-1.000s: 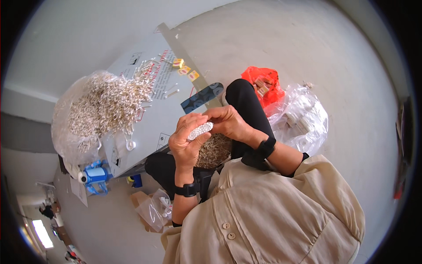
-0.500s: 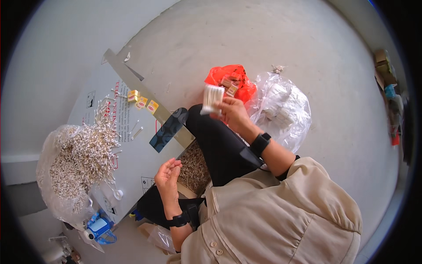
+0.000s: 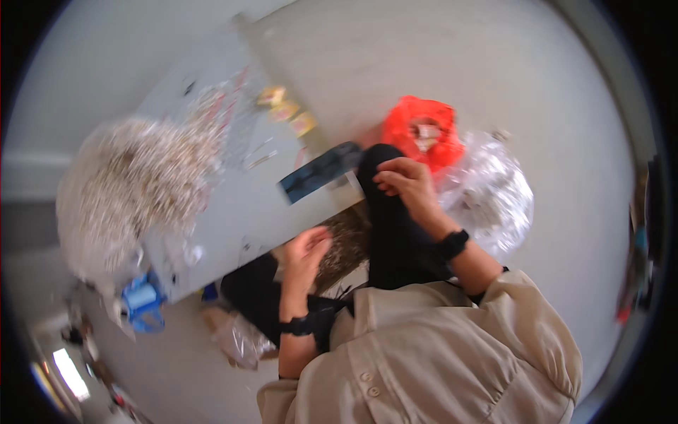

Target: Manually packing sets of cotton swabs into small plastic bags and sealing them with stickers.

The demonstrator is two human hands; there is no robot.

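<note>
My right hand (image 3: 406, 182) hovers over my dark-trousered knee, just short of the red plastic bag (image 3: 397, 127). Its fingers are loosely bent, and nothing shows between them. Inside that bag lie small pale packs (image 3: 426, 134). My left hand (image 3: 305, 249) is raised beside the table's near edge, above a box of brown sticks (image 3: 344, 247); its fingers are slightly curled and apart, holding nothing visible. On the grey tabletop (image 3: 236, 240), a large heap of cotton swabs (image 3: 152, 180) spills from a clear bag. The picture is smeared by motion.
A dark blue patterned strip (image 3: 320, 173) lies at the table's edge, with several small yellow boxes (image 3: 284, 111) beyond it. A clear bag with white contents (image 3: 487, 198) stands right of the red one. A blue container (image 3: 143, 300) sits lower left.
The pack of cotton swabs has left my right hand, and a pale pack shows in the red bag. The view has swung left, so the table and bags appear farther right.
</note>
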